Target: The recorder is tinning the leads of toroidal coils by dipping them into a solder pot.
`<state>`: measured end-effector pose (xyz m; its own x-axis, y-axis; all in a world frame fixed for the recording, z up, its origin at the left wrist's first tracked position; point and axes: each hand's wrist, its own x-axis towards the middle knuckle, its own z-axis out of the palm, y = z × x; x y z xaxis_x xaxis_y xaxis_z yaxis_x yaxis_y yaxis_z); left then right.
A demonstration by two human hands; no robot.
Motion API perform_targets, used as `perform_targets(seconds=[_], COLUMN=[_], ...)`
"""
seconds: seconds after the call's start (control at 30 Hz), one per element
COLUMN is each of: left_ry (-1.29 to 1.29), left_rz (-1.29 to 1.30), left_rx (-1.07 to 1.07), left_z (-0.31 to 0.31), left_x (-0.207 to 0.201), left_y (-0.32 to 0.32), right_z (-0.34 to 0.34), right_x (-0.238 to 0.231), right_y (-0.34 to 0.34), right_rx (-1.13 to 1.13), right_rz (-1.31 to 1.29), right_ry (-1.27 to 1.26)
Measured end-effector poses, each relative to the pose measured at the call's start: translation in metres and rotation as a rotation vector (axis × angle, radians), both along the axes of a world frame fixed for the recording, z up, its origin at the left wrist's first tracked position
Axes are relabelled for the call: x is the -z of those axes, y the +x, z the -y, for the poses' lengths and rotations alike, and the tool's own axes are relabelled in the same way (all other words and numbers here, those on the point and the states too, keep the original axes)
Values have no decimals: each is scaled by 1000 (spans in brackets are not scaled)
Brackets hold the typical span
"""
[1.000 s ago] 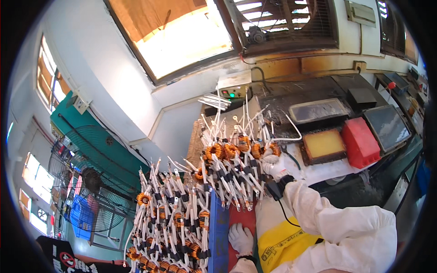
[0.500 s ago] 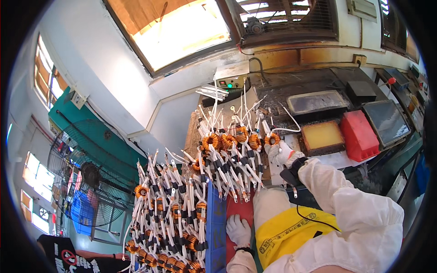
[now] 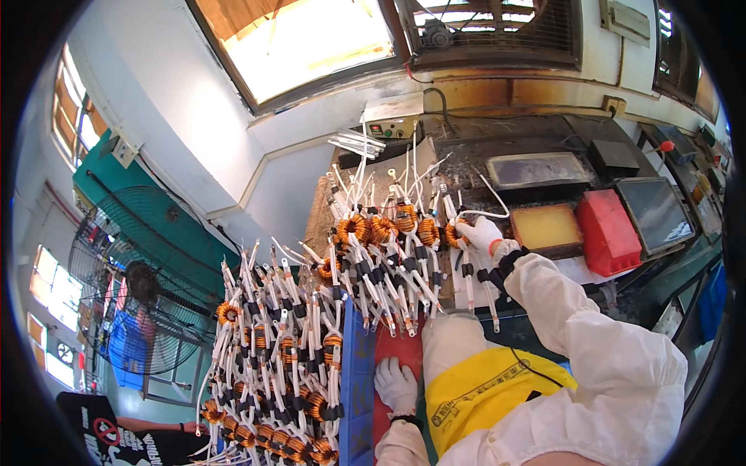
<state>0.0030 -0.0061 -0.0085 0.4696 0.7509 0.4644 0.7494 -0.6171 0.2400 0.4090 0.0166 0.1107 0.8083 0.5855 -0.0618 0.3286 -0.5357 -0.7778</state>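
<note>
My right hand (image 3: 483, 234), in a white glove, reaches forward over the bench with fingers closed on the edge of a copper-wound ring coil (image 3: 455, 234). White leads with black sleeves (image 3: 483, 276) hang from this coil below the hand. To its left, several similar ring coils (image 3: 353, 229) stand in a row, their leads pointing up and down. My left hand (image 3: 396, 386), also gloved, lies with fingers stretched on a red surface (image 3: 412, 346), beside a blue crate wall (image 3: 356, 388), and holds nothing. Its fingertips point away from me.
Many more coils with leads (image 3: 287, 349) are piled left of the blue wall. A yellow-filled tray (image 3: 546, 231), a red bin (image 3: 608, 233) and a dark-framed pan (image 3: 540, 171) sit on the right. A control box (image 3: 395, 128) stands behind. A fan (image 3: 140, 287) and another person's arm (image 3: 163, 426) are at left.
My right hand has shifted up to the coil's right edge, and the coil's hanging leads show more. My left hand stays on the red surface. The whole view has shifted slightly.
</note>
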Motion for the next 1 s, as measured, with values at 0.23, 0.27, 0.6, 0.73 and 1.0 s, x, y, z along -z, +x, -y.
perform_targets(seconds=[0.23, 0.27, 0.6, 0.73, 1.0], left_ry=[-9, -12, -27, -8, -45], left_rz=[-3, -3, 26, 44, 15], left_rx=[-16, -19, -22, 10, -23], left_z=[5, 6, 1, -1, 5], left_x=[0, 0, -1, 1, 4], left_y=[2, 0, 1, 3, 0], right_z=[-4, -6, -11, -24, -84], right_x=[22, 14, -60, -74, -100], right_y=[19, 6, -20, -15, -78], right_rx=[-77, -37, 3, -115, -157], right_rz=[-57, -35, 57, -71, 85], right_ry=[-35, -42, 43, 223, 72])
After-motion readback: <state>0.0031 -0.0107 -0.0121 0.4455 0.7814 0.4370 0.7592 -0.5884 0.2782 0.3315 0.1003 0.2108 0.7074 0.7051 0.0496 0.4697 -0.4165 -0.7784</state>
